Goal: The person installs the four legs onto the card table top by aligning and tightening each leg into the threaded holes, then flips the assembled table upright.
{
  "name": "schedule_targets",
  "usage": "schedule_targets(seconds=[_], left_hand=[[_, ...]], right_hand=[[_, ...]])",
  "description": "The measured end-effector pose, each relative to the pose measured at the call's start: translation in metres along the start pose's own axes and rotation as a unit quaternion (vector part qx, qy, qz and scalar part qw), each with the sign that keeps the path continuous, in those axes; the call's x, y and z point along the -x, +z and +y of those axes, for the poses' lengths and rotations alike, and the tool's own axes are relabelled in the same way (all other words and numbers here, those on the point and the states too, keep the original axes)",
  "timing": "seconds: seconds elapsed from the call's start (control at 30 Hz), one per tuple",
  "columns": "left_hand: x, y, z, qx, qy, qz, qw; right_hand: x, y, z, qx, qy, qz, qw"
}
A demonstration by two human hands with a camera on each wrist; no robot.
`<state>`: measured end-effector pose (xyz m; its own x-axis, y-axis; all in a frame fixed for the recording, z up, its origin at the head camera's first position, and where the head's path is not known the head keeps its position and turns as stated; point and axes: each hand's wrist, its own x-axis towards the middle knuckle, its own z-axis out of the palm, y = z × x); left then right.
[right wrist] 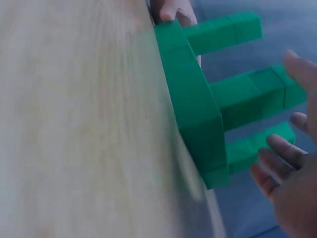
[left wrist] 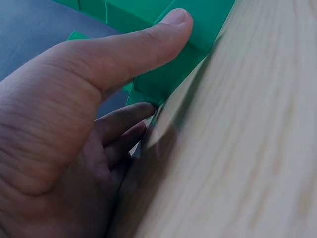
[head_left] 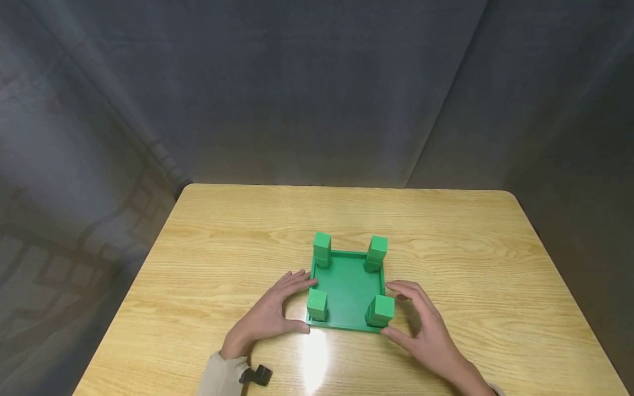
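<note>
A square green tray (head_left: 349, 291), with a low rim and an upright post of stacked green blocks at each corner, rests on the wooden table. To its left lies my left hand (head_left: 269, 311), thumb extended at the near left corner and fingers stretched toward the left rim. The left wrist view has that thumb overlapping the tray's side (left wrist: 166, 74). My right hand (head_left: 430, 330) curves loosely around the near right post (head_left: 381, 311). In the right wrist view, its spread fingers (right wrist: 282, 148) stand apart from the tray's outer wall (right wrist: 193, 94), holding nothing.
The light wooden table (head_left: 247, 220) has rounded far corners. A dark grey curtain (head_left: 297, 93) hangs behind it and along both sides. A black strap with a small block (head_left: 262, 375) sits on the left wrist, over a beige sleeve (head_left: 223, 377).
</note>
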<state>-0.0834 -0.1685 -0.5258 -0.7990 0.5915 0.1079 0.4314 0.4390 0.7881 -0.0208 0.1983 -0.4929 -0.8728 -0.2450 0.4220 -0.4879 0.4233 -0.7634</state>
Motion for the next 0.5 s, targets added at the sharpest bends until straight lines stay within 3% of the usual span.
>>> schedule_targets(seconds=[0.17,0.37,0.5], left_hand=[[0.000,0.000,0.001,0.001,-0.002,0.000,1.0000],[0.005,0.002,0.004,0.011,-0.050,0.005,0.9987],[0.009,0.006,0.005,0.005,-0.059,0.009,0.9982]], right_hand=[[0.011,-0.003,0.013,0.014,0.055,-0.027,0.9981],[0.024,0.000,0.029,0.031,0.106,-0.079,0.9907],[0.027,0.005,0.031,0.045,0.129,-0.107,0.9848]])
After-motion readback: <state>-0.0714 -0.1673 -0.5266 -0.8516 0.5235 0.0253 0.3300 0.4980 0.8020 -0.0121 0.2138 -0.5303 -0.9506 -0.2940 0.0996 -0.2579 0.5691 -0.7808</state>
